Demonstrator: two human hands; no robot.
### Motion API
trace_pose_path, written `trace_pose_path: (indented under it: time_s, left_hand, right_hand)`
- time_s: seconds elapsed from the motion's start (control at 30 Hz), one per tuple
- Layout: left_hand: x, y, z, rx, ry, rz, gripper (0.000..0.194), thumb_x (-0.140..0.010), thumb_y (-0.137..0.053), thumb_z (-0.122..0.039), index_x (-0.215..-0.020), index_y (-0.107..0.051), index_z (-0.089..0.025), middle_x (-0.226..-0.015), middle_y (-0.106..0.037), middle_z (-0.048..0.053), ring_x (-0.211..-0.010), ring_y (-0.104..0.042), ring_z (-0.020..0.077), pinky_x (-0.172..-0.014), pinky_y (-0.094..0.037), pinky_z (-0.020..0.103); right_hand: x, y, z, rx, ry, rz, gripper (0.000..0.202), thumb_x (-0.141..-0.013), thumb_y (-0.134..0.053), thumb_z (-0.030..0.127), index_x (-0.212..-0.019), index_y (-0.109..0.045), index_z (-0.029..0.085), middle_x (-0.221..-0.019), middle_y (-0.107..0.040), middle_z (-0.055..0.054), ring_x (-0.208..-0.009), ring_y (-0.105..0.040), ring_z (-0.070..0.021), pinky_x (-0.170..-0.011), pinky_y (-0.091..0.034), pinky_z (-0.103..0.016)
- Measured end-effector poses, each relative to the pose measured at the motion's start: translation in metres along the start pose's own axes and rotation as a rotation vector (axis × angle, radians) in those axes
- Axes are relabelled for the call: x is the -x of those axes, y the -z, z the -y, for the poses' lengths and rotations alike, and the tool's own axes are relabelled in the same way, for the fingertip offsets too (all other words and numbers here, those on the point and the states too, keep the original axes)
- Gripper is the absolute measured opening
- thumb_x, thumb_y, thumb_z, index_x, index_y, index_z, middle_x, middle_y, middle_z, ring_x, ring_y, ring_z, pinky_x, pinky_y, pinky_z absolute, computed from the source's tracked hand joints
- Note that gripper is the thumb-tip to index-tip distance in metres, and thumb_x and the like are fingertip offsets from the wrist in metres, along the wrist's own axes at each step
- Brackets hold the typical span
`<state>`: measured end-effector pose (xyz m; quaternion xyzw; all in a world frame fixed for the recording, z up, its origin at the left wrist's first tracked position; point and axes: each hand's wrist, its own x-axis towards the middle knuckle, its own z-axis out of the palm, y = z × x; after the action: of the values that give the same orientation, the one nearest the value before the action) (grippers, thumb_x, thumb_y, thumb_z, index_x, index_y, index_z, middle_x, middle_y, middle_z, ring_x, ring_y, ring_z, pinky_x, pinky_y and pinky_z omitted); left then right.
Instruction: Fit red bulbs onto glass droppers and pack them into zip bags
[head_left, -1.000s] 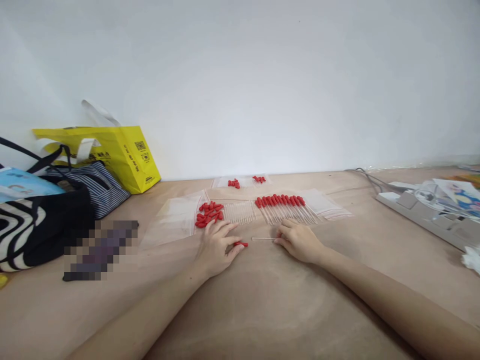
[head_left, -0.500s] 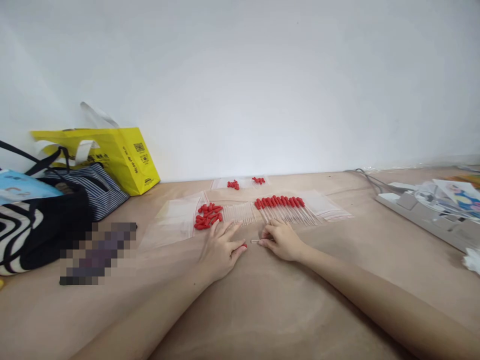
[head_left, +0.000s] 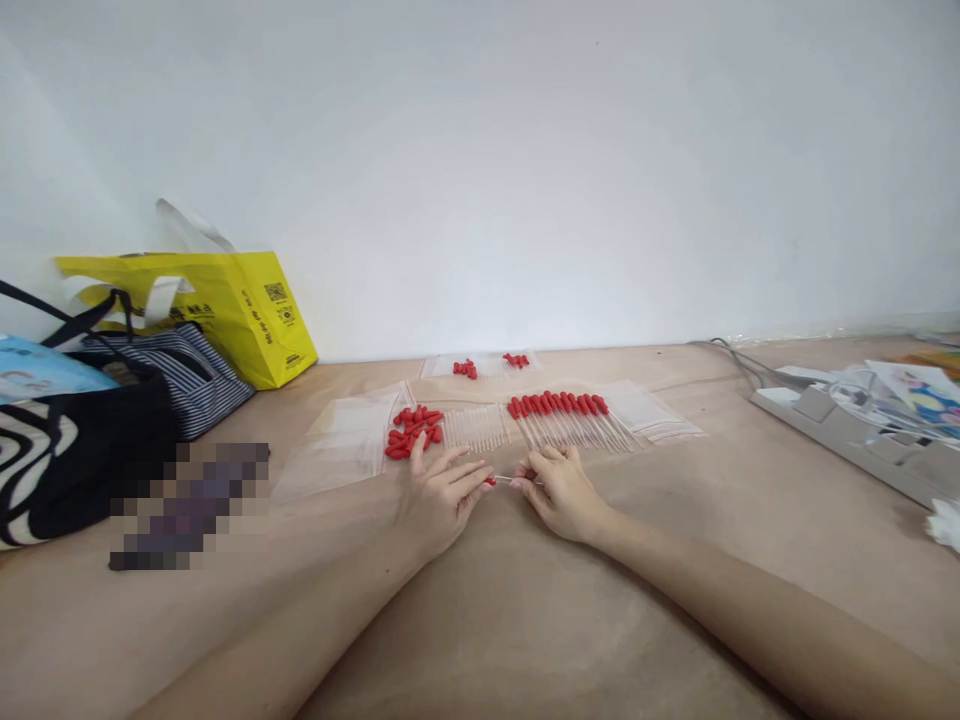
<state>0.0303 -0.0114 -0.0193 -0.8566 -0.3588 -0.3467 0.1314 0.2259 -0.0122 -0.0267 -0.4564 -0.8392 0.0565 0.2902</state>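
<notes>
Your left hand [head_left: 442, 505] has its thumb and forefinger pinched on a small red rubbery bulb [head_left: 490, 481], most of it hidden by the fingertips, while its other fingers spread loosely over the tan tabletop [head_left: 525, 620]. Your right hand [head_left: 564, 492] is closed in a pinch around a thin, clear, straight tube [head_left: 505, 480], whose left end meets the bulb in the gap between your hands; whether it sits inside, you cannot tell from here.

Just beyond your left fingers lies a loose pile of red bulbs [head_left: 409, 436], next to a row of bare clear tubes [head_left: 476, 428]. To the right of those, red-capped clear tubes [head_left: 559, 404] lie side by side, slanting. Flat transparent zip bags [head_left: 341, 430] lie under and about these groups, and near the wall two small red clusters [head_left: 466, 370] rest on another transparent bag [head_left: 435, 366].

For writing, look left: the bright yellow carrier bag [head_left: 292, 350] bears a square black QR code [head_left: 276, 291], a second code-like mark [head_left: 286, 316] below it and black characters too blurred to read surely. The pale blue packet [head_left: 45, 365] has faint lettering, also unreadable.
</notes>
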Motion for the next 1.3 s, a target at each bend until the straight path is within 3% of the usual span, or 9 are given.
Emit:
trace_pose_path:
  time_s: [0.17, 0.43, 0.6, 1.07, 1.3]
  left_hand:
    - [-0.002, 0.003, -0.003, 0.024, 0.052, -0.031, 0.018, -0.084, -0.046, -0.023, -0.082, -0.064, -0.025, -0.072, -0.070, -0.004, -0.082, -0.061, 0.0182, -0.102, -0.003, 0.055]
    - [-0.003, 0.002, -0.005, 0.032, 0.040, -0.057, 0.016, -0.084, -0.047, -0.023, -0.081, -0.062, -0.023, -0.072, -0.070, -0.004, -0.078, -0.061, 0.0164, -0.102, -0.006, 0.052]
    - [-0.004, 0.005, -0.007, 0.068, 0.028, -0.010, 0.018, -0.085, -0.044, -0.023, -0.080, -0.061, -0.022, -0.072, -0.068, -0.003, -0.076, -0.060, 0.0148, -0.102, -0.004, 0.050]
    - [-0.003, 0.004, -0.010, 0.096, 0.011, 0.037, 0.019, -0.084, -0.042, -0.022, -0.073, -0.057, -0.020, -0.068, -0.065, -0.002, -0.073, -0.059, 0.0137, -0.102, -0.008, 0.048]
    - [-0.004, 0.004, -0.012, 0.107, 0.008, 0.022, 0.018, -0.084, -0.043, -0.022, -0.072, -0.057, -0.020, -0.067, -0.065, -0.003, -0.073, -0.059, 0.0132, -0.102, -0.008, 0.047]
  right_hand:
    - [0.001, 0.001, 0.001, -0.046, 0.017, -0.021, 0.015, -0.086, -0.044, 0.026, -0.080, -0.056, 0.019, -0.076, -0.062, -0.001, -0.074, -0.050, -0.0135, -0.074, -0.024, -0.031]
    - [0.002, 0.002, 0.002, -0.082, 0.041, -0.038, 0.015, -0.085, -0.045, 0.024, -0.080, -0.058, 0.019, -0.073, -0.061, 0.000, -0.074, -0.048, -0.0135, -0.075, -0.024, -0.031]
    - [0.002, 0.002, 0.001, -0.140, 0.067, -0.051, 0.015, -0.084, -0.046, 0.023, -0.077, -0.059, 0.019, -0.067, -0.060, 0.000, -0.072, -0.046, -0.0142, -0.075, -0.024, -0.032]
    - [0.000, 0.000, 0.002, 0.053, 0.246, -0.103, 0.023, -0.085, -0.042, 0.022, -0.082, -0.065, 0.019, -0.066, -0.057, -0.005, -0.073, -0.040, -0.0169, -0.068, -0.024, -0.032]
    - [-0.003, -0.002, 0.007, 0.016, 0.264, -0.108, 0.022, -0.084, -0.042, 0.022, -0.082, -0.064, 0.018, -0.066, -0.057, -0.005, -0.072, -0.039, -0.0167, -0.068, -0.026, -0.032]
